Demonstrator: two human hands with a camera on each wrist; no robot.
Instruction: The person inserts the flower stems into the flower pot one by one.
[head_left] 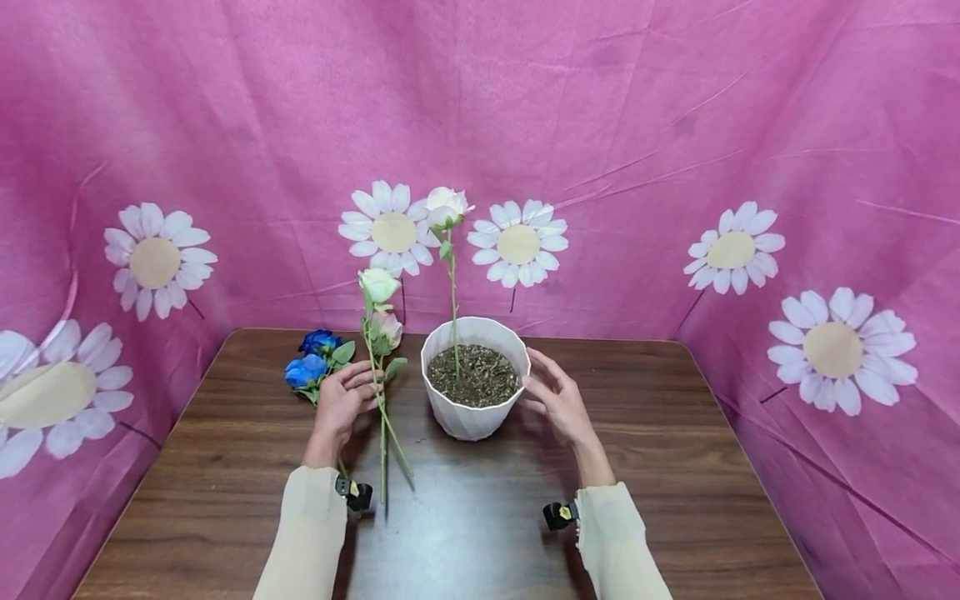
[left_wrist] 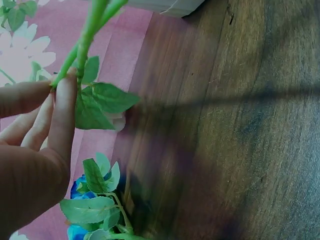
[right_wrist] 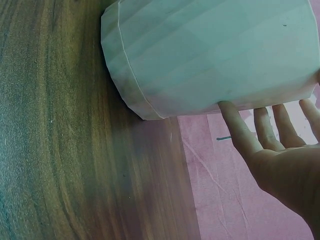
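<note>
Pinching rose stems (head_left: 382, 421) left of the pot (head_left: 471, 422)

Farthest left of the pot lie blue roses (head_left: 307, 369). Nearer it, the left hand's (head_left: 347, 407) thumb and fingertips pinch the crossed stems, their long axis running from far blooms (head_left: 378, 285) to near ends; the pot is rightward of these fingers. In the pot stands a white rose (head_left: 447, 205). Against its right side, the right hand (head_left: 558, 404) touches with extended fingers, grasping nothing. No writing is readable.

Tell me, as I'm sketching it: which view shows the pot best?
Head view: the pot appears nearly whole, soil visible inside. The right wrist view shows its side, cropped; the left wrist, only a sliver up top.
</note>
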